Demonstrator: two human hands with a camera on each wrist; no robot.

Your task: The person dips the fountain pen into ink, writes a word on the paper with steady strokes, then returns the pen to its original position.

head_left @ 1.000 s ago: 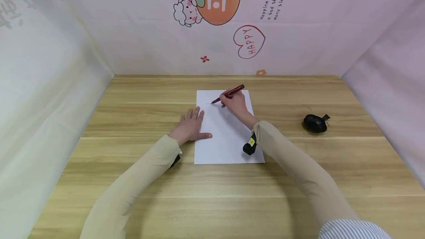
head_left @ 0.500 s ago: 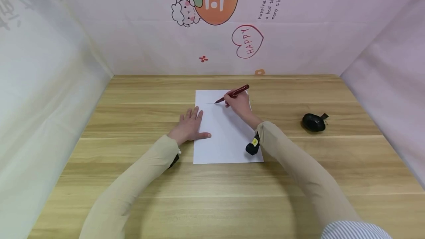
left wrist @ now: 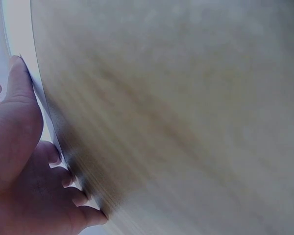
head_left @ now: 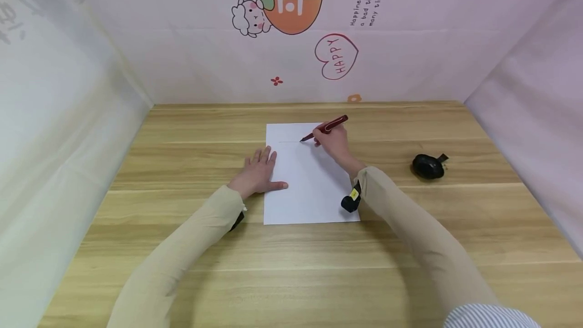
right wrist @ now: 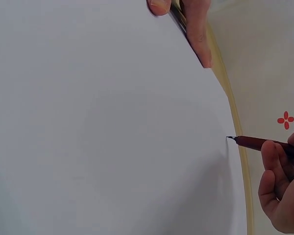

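A white sheet of paper (head_left: pixel 309 191) lies on the wooden table. My right hand (head_left: pixel 336 143) holds a dark red fountain pen (head_left: pixel 334 123), its nib on the upper part of the sheet. A thin straight line (head_left: pixel 288 141) runs leftward from the nib. In the right wrist view the fingers pinch the pen (right wrist: pixel 252 142) near its nib end. My left hand (head_left: pixel 257 173) rests flat on the sheet's left edge, fingers spread and thumb stretched over the paper. The left wrist view shows that hand (left wrist: pixel 19 142) from the palm side, along the paper's edge.
A black rounded object (head_left: pixel 428 166) with a small tab sits on the table (head_left: pixel 291 292) to the right. Behind the table hangs a printed white cloth (head_left: pixel 205 65), with more pale cloth at both sides. Small black cameras (head_left: pixel 350 201) are worn at the wrists.
My right hand has moved rightward with the pen, and the line on the paper has grown longer. The left hand stays in place on the sheet. The whole view has shifted slightly.
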